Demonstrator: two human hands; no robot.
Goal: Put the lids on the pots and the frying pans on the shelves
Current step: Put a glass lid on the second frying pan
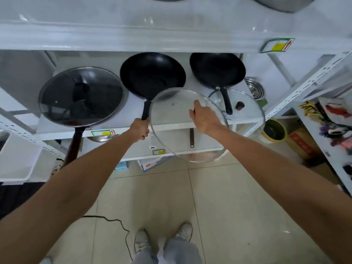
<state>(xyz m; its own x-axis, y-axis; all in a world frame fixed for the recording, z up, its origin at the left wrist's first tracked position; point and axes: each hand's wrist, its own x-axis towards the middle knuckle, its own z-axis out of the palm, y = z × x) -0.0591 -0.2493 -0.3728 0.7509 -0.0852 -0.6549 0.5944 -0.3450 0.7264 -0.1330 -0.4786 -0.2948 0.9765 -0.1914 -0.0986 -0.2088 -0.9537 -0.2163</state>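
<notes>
1. Glass is the main hazard: the right hand (204, 119) holds a lid (182, 128) by its centre, fingers closed on what is probably the knob, which the hand hides. The lid hangs tilted in the air in front of the shelf (118, 115), with its lower edge out past the shelf front, over the floor (162, 197). A slipped grip would drop it onto tile.
2. The left hand (140, 130) is wrapped around the handle of the middle wok (152, 73), which sits on the shelf. A sideways tug could knock it against the covered wok (82, 96) touching it on the left.
3. If the lid comes down off-centre, its rim could catch the wok's edge and slide off.
4. A second lid (245, 109) lies flat at the right end of the shelf, under the handle of the right wok (217, 70); shifting that wok could drag it.
5. Contents: the middle and right woks look empty. The covered wok already wears its lid; dark shapes under the glass may be reflections. Steel bowls (254, 88) sit nested at the far right.
6. Two woks are not yet covered.
</notes>
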